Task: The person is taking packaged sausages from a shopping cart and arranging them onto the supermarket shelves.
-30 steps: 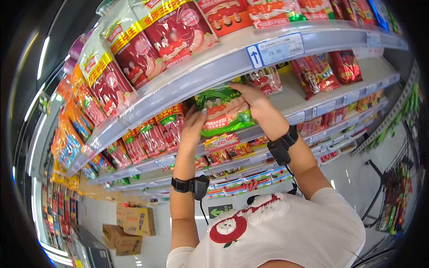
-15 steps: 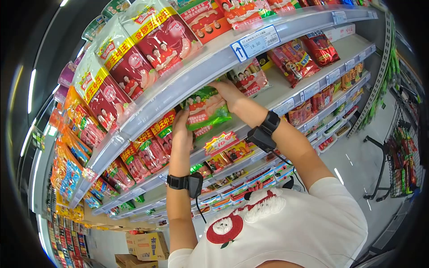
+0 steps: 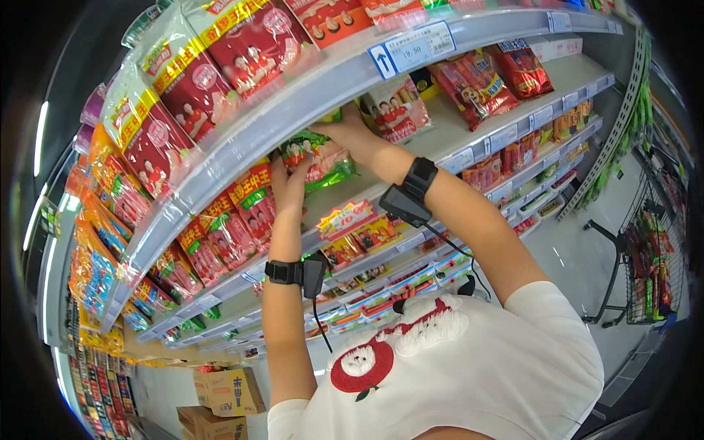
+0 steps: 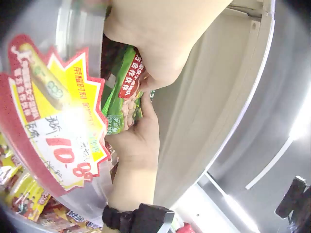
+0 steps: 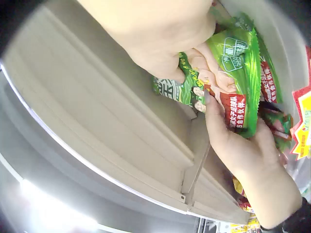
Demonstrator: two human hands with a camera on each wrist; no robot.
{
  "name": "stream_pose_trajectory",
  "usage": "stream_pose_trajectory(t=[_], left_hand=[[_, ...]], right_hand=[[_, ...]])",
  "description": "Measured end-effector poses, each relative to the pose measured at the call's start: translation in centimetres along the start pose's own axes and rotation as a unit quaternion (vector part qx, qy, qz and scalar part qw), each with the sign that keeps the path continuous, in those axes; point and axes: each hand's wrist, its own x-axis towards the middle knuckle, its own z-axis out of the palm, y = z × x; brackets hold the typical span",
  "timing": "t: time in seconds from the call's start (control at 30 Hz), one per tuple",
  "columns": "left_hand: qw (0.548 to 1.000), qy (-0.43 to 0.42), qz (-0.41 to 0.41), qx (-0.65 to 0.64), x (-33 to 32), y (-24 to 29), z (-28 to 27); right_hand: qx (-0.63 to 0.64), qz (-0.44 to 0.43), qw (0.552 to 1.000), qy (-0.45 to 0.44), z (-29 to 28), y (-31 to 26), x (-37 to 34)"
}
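Note:
On the middle shelf, just under the lip of the one above, is a green-and-pink bag of sausages (image 3: 326,163) with a shiny crimped edge. My left hand (image 3: 292,183) grips its left side; in the right wrist view the left thumb (image 5: 214,114) lies across the front of the bag. At the upper right end, my right hand (image 3: 356,139) holds the bag, with its fingertips partly hidden in the head view. The left wrist view shows the bag (image 4: 127,92) between both hands.
Red sausage bags (image 3: 227,220) stand in a row to the left. A clear-and-red bag (image 3: 396,110) lies to the right. The upper shelf edge (image 3: 330,88) runs close over the hands. A starburst price sign (image 3: 346,218) juts from the shelf front. A loaded cart (image 3: 649,257) stands at right.
Both hands have moved the green sausage bag deeper under the upper shelf, and more of its top is hidden. The head view has shifted, bringing the cart further into sight.

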Motion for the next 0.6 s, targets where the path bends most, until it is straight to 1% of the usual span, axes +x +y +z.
stream_pose_trajectory(t=[0.03, 0.1, 0.13, 0.17, 0.2, 0.27, 0.33, 0.43, 0.47, 0.57, 0.6], left_hand=[[0.998, 0.014, 0.015, 0.065, -0.3, -0.2, -0.1], [0.98, 0.041, 0.052, 0.19, -0.4, -0.4, 0.0], [0.975, 0.038, 0.067, 0.209, -0.4, 0.0, 0.2], [0.97, 0.034, 0.081, 0.228, -0.4, 0.5, 0.4], [0.964, 0.031, 0.095, 0.248, -0.5, 1.2, 0.6], [0.943, 0.008, 0.127, 0.307, -0.5, 2.3, 1.1], [0.908, -0.032, 0.161, 0.386, -0.2, 3.0, 1.5], [0.907, -0.138, 0.178, 0.356, 0.7, 2.9, 2.0], [0.884, -0.165, 0.217, 0.379, 1.4, 2.5, 2.0], [0.85, -0.192, 0.197, 0.449, 1.6, 3.8, 3.3], [0.836, -0.196, 0.189, 0.477, 1.9, 3.6, 3.6]], right_hand=[[-0.002, 0.066, 0.998, -0.013, -0.3, -1.2, -0.4], [-0.007, 0.19, 0.981, -0.039, -1.4, -4.0, -0.4], [-0.022, 0.015, 0.999, -0.027, -1.5, -2.2, 0.6], [-0.026, -0.011, 0.999, -0.028, -2.3, -0.6, 1.6], [-0.03, -0.037, 0.998, -0.03, -2.6, -1.0, 1.7], [-0.014, 0.012, 0.999, -0.031, -3.3, -3.0, 1.2], [0.028, 0.161, 0.986, -0.029, -3.9, -6.7, 0.0], [-0.01, 0.148, 0.989, -0.02, -5.7, -7.7, 0.4], [0.032, 0.182, 0.982, -0.05, -6.6, -7.9, 0.6], [-0.023, 0.148, 0.988, -0.029, -8.0, -7.7, 1.6], [-0.052, 0.076, 0.996, -0.019, -8.2, -6.1, 2.3]])
